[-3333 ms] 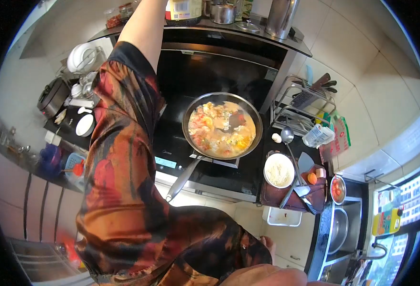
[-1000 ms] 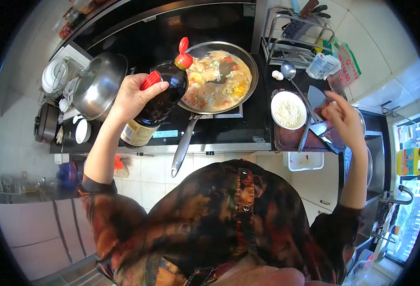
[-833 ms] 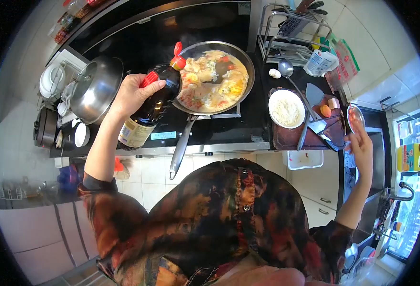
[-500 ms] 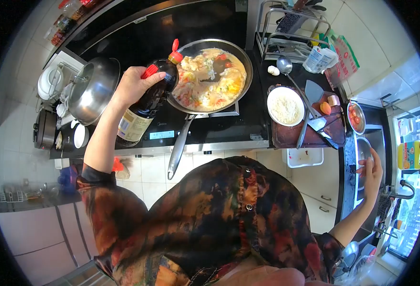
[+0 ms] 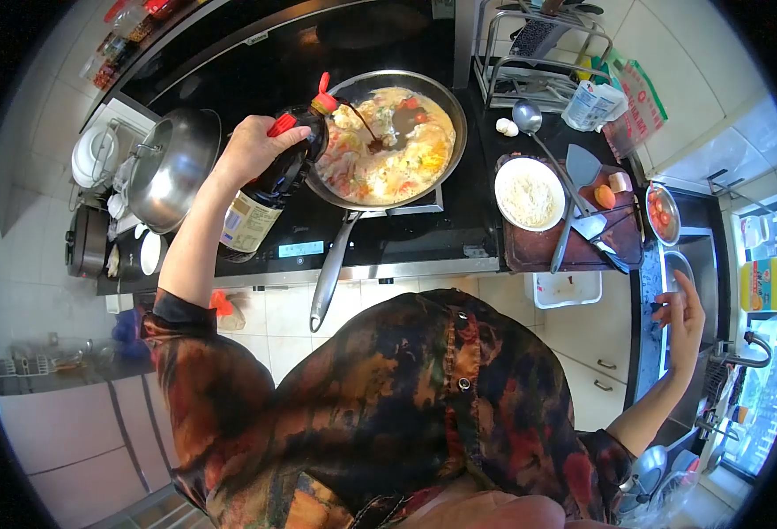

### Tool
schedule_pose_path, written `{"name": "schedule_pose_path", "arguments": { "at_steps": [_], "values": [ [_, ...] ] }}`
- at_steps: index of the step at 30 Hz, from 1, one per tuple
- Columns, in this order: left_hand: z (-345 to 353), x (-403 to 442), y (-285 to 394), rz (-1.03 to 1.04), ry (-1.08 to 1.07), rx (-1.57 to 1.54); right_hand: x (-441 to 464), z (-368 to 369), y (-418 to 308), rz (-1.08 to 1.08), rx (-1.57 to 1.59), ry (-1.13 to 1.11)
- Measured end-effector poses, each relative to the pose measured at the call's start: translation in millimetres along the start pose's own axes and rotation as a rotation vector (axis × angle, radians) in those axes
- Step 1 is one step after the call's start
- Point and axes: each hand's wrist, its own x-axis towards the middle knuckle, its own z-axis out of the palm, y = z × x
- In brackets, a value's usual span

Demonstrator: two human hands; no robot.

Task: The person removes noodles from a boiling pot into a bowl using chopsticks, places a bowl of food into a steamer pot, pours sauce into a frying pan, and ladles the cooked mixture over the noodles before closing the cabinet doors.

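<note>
The left hand [image 5: 260, 148] grips a dark, cream-labelled bottle [image 5: 279, 187], tilted and pouring, while the right hand [image 5: 684, 321] is loosely spread.

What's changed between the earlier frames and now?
The left hand, first out of view, holds the bottle tilted toward the pan; dark liquid now streams in. The right hand has moved from above the cutting board, rightward and nearer the body, to the sink side. Unchanged: pan on the stove, white bowl on the board.

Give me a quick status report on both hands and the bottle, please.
Left hand gripping bottle, tilted at pan's edge. Dark liquid streaming in. Right hand near sink, holding nothing visible. Path unobstructed.
</note>
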Motion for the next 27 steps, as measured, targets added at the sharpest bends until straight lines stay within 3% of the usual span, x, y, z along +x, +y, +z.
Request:
{"name": "schedule_pose_path", "arguments": {
  "at_steps": [16, 27],
  "values": [
    [-4, -36, 9, -0.117, -0.035, 0.038, 29, 31, -10, 0.0, 0.086, -0.273],
    [2, -41, 19, 0.016, -0.088, 0.056, 33, 30, -4, -0.005, 0.107, -0.272]
  ]
}}
